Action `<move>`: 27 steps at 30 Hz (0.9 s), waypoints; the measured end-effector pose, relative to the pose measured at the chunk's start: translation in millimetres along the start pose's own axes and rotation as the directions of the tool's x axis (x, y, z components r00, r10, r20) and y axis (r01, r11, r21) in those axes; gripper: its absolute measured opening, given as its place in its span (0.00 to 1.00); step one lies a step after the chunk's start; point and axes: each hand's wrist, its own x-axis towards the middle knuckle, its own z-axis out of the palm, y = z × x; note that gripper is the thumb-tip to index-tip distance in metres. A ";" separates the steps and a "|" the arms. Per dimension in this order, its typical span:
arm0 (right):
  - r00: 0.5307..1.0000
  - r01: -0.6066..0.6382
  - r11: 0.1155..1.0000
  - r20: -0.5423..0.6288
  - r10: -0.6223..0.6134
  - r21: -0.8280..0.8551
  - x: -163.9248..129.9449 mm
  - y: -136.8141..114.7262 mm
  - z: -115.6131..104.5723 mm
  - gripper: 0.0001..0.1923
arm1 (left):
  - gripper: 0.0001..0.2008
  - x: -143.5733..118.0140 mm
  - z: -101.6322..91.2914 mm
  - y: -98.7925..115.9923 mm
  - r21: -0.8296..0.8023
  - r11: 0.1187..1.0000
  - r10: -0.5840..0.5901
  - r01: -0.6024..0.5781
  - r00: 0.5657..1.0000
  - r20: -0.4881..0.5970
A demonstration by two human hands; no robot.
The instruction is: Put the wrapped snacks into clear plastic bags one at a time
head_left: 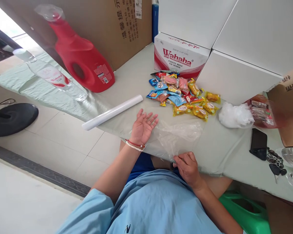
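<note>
My left hand [143, 128] lies palm up with its fingers spread, holding nothing, at the front edge of the table. My right hand [187, 167] is closed, thumb against the fingers, pinching the near edge of a clear plastic bag [180, 131]. The bag lies flat and wrinkled on the cloth between the hands. Beyond it sits a pile of wrapped snacks [174, 89] in blue, red and pink packets. Several yellow-wrapped cakes [200, 112] lie at its near right side. A white roll [113, 112] rests left of my left hand.
A red jug [83, 55] and a water bottle [51, 76] stand at left. Behind the snacks are a Wahaha box [180, 55] and white boxes [244, 76]. To the right lie bunched white plastic [235, 115], a phone [258, 144] and keys [274, 161]. A green stool [246, 214] is below.
</note>
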 end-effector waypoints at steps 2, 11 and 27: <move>1.000 -0.014 1.000 0.008 0.014 0.008 -5.2 1.0 -1.9 0.17 | 0.34 -4.6 -0.7 -3.2 0.323 0.923 0.220 -0.208 0.976 0.000; 0.996 -0.092 0.995 0.017 0.091 0.041 -19.5 16.9 -13.7 0.16 | 0.07 -15.4 32.7 -27.6 0.705 0.068 0.096 -0.706 0.708 0.699; 0.783 -0.607 0.729 0.081 0.617 0.316 -2.4 66.2 -65.8 0.21 | 0.13 -8.1 -15.2 -35.6 0.934 0.243 0.404 -0.262 0.903 0.148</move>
